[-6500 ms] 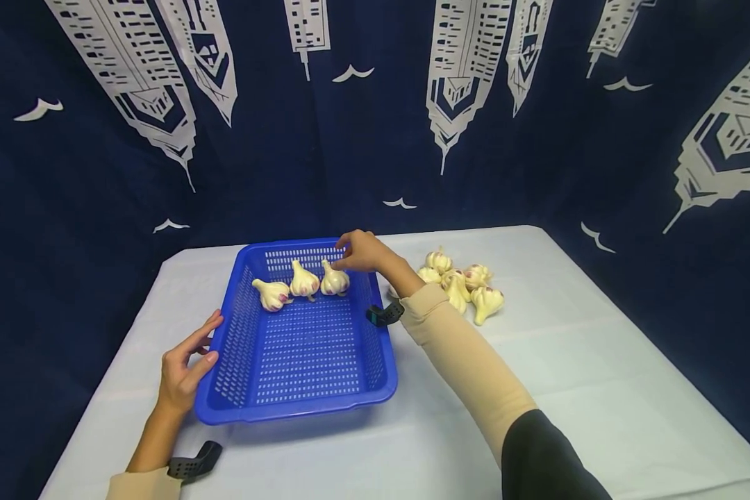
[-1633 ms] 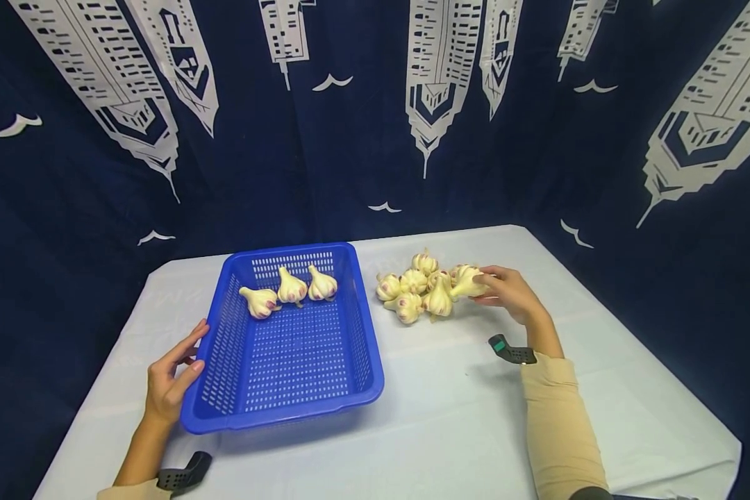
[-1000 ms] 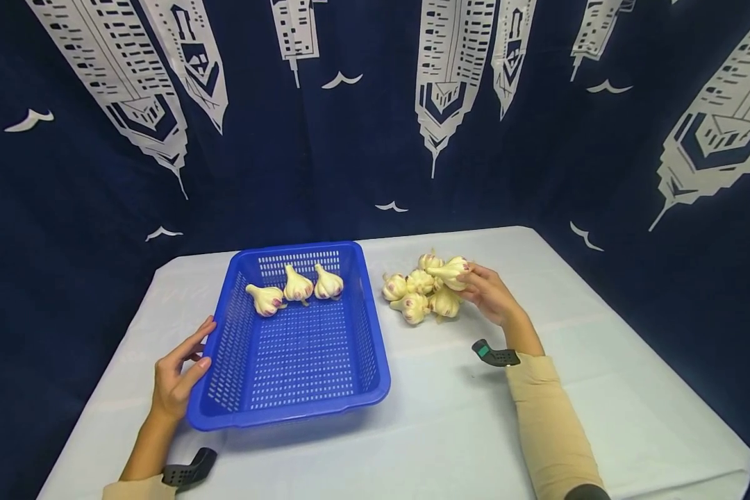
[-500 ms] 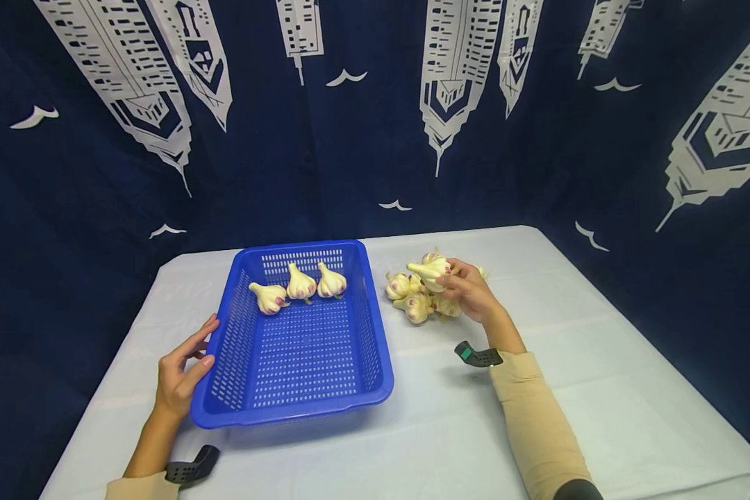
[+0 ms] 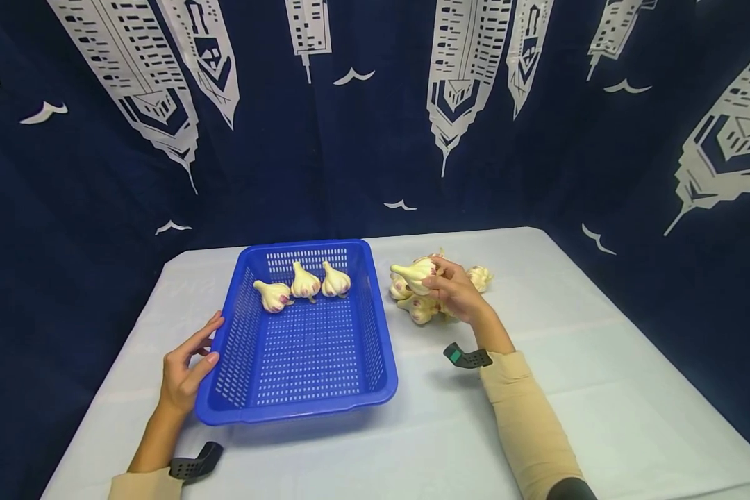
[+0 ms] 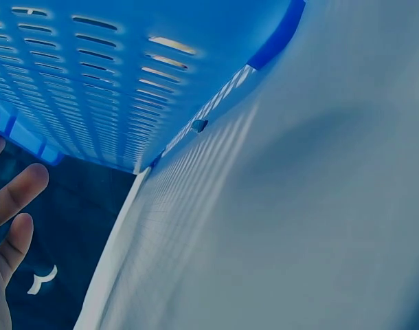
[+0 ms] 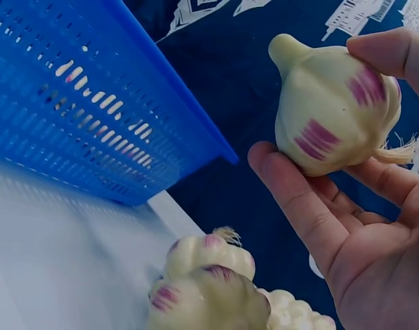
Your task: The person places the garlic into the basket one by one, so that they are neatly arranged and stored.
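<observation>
My right hand [image 5: 459, 292] pinches a garlic bulb [image 5: 414, 275] between thumb and fingers, above the white table. In the right wrist view the held garlic bulb [image 7: 333, 106] shows purple streaks and its stem points up and left. Below it lies a heap of garlic bulbs [image 5: 419, 309], partly hidden by the hand. My left hand [image 5: 184, 371] rests at the left rim of a blue perforated basket [image 5: 300, 410], its fingers spread and fairly straight. In the left wrist view, fingers [image 6: 20, 196] hang beside the basket. Three garlic bulbs [image 5: 305, 281] stand in a row along the basket's back.
The white-covered table [image 5: 600, 389] extends to the right and in front of the basket. A dark blue curtain [image 5: 362, 153] with white building prints hangs behind. One garlic bulb [image 5: 479, 278] shows at the right of the heap. Black wrist devices [image 5: 467, 356] sit on both wrists.
My right hand has picked a garlic bulb from the heap's right side and carried it left toward the basket. The left hand stays at the basket's rim.
</observation>
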Available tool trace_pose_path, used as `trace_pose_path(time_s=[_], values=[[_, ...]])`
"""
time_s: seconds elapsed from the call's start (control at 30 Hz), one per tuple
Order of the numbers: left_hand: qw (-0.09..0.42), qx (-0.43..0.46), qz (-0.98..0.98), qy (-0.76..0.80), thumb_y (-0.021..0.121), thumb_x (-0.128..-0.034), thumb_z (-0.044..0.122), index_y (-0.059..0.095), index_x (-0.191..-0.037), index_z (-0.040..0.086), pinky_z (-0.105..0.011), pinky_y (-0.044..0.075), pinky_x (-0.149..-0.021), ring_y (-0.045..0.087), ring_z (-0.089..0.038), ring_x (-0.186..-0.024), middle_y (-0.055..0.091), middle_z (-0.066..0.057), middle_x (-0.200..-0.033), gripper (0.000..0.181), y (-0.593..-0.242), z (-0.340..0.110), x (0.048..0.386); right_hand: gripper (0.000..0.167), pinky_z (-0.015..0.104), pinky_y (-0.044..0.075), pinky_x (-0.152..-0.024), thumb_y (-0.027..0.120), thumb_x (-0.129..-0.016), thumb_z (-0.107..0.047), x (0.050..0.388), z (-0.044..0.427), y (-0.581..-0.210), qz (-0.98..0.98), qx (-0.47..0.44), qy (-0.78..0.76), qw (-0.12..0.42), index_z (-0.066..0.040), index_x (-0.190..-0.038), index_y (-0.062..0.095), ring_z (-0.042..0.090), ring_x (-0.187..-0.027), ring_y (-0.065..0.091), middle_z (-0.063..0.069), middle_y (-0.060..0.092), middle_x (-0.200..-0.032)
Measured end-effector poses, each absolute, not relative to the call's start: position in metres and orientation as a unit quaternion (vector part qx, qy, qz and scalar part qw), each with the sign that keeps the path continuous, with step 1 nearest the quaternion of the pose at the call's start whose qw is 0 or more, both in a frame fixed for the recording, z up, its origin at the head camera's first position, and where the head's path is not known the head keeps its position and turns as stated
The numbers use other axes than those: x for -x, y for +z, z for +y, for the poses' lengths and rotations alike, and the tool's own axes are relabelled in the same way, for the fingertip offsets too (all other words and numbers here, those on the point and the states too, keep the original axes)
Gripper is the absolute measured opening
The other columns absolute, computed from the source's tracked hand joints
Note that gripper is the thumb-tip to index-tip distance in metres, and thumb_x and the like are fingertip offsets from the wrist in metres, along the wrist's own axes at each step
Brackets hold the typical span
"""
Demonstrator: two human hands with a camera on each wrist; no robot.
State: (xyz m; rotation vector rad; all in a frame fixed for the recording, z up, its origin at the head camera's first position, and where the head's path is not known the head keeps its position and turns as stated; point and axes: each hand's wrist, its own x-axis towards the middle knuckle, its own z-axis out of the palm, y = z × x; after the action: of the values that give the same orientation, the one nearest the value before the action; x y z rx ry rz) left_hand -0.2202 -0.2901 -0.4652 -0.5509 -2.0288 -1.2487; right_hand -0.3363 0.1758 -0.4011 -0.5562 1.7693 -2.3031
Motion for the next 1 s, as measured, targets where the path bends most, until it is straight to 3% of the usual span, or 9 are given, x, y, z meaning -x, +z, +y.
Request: trace_pose_path(time_s=[0.13,0.43,0.73,1.0], values=[[0.339,0.217,-0.781,-0.477,0.053,-0.0785,-0.001,0.061,-0.128,-0.007,-0.018,0.041,-0.073,0.061,0.001,-0.087,0.057,-0.014,-0.137,0.051,-0.463,-0.291,0.219,0.036,0.027,0.054,-0.076,0.057,-0.082,0.005,0.336,0.169,-0.397,0.603,0.196,-0.767,0.095,-0.004,-0.117,0.055,0.014,-0.087,0.061,0.008,0.055,-0.102],[0.339,0.229,-0.781,-0.472,0.053,-0.0789,-0.002,0.061,-0.128,-0.008,-0.017,0.041,-0.073,0.060,0.003,-0.089,0.056,-0.002,-0.141,0.051,-0.463,-0.294,0.216,0.037,0.025,0.054,-0.074,0.059,-0.084,0.006,0.335,0.150,-0.388,0.611,0.197,-0.764,0.059,-0.004,-0.119,0.055,0.014,-0.088,0.060,0.008,0.056,-0.103],[0.335,0.225,-0.783,-0.474,0.053,-0.0789,-0.002,0.061,-0.128,-0.008,-0.018,0.040,-0.072,0.060,0.001,-0.089,0.056,-0.009,-0.139,0.050,-0.464,-0.291,0.217,0.040,0.025,0.054,-0.073,0.062,-0.082,0.008,0.332,0.137,-0.382,0.607,0.242,-0.755,0.059,-0.011,-0.117,0.063,0.015,-0.087,0.061,0.010,0.056,-0.103],[0.340,0.208,-0.781,-0.481,0.053,-0.0777,-0.002,0.062,-0.128,-0.007,-0.018,0.041,-0.072,0.061,0.001,-0.087,0.057,-0.024,-0.133,0.051,-0.464,-0.289,0.220,0.040,0.025,0.055,-0.072,0.060,-0.082,0.013,0.331,0.126,-0.376,0.616,0.266,-0.738,0.067,0.005,-0.122,0.055,0.015,-0.084,0.065,0.008,0.059,-0.107]])
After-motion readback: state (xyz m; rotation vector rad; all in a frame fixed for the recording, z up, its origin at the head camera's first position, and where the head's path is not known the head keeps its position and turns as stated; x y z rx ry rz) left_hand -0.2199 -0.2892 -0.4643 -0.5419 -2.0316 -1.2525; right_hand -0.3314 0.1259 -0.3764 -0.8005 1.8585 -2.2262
